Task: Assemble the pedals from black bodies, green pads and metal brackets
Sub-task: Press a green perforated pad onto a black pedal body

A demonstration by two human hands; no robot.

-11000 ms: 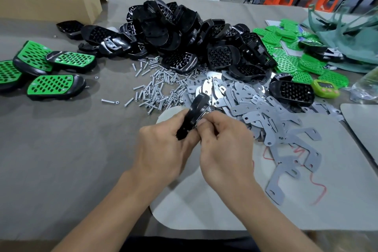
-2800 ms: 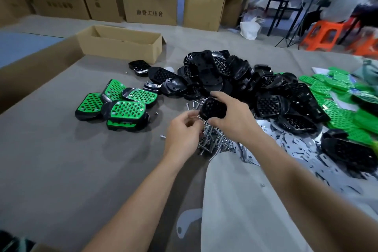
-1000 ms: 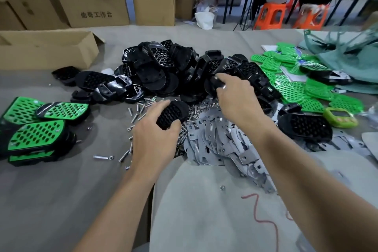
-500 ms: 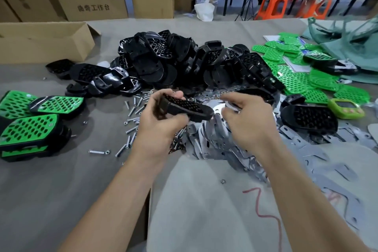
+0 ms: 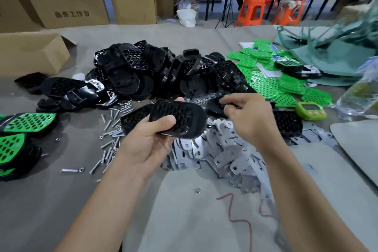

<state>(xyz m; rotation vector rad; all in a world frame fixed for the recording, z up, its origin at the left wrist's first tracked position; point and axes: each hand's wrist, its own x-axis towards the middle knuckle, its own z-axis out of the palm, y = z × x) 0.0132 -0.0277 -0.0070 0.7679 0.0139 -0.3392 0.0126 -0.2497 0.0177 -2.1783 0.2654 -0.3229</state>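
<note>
Far left on the grey table: finished pedals with green pads fitted, long axes roughly left-right. Loose bolts scattered just right of them. Left hand, palm up, holds a black pedal body above the bolts and brackets: thumb on the honeycomb face near its left end, fingers curled under, one fingertip showing at the top edge. Body's long axis runs left-right, rounded end pointing right, gridded face tilted up toward the camera. A second black body lies just behind it. Heap of black bodies further back. Pile of metal brackets under and between the hands. Right hand hovers over the brackets, fingers loosely curled, narrow gap; whether it pinches anything I cannot tell. Green pads piled right, green timer beside them.
</note>
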